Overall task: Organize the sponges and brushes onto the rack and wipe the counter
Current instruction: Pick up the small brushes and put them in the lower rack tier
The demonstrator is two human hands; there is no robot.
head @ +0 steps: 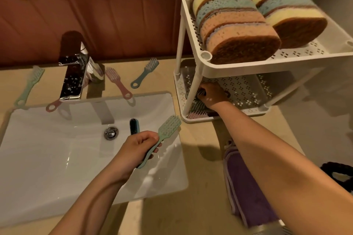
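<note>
Mint-green plastic brush [168,128] and a black-bristled brush [134,126] are gripped in the left hand [140,147], fingers curled round both handles, over the white ceramic basin [57,149] at seven o'clock. The right hand [212,96] reaches into the lower tier of the white perforated plastic rack [248,63] at two o'clock, fingers curled down among brushes there; whether they pinch one I cannot tell. Laying them flat, handles parallel, would leave room for the blue brush [145,73] and pink brush [119,84] at eleven o'clock. Striped sponges [235,21] fill the top tier. The beige stone counter [200,187] carries a purple cloth [246,187] at five o'clock, below a reddish scalloped wall.
</note>
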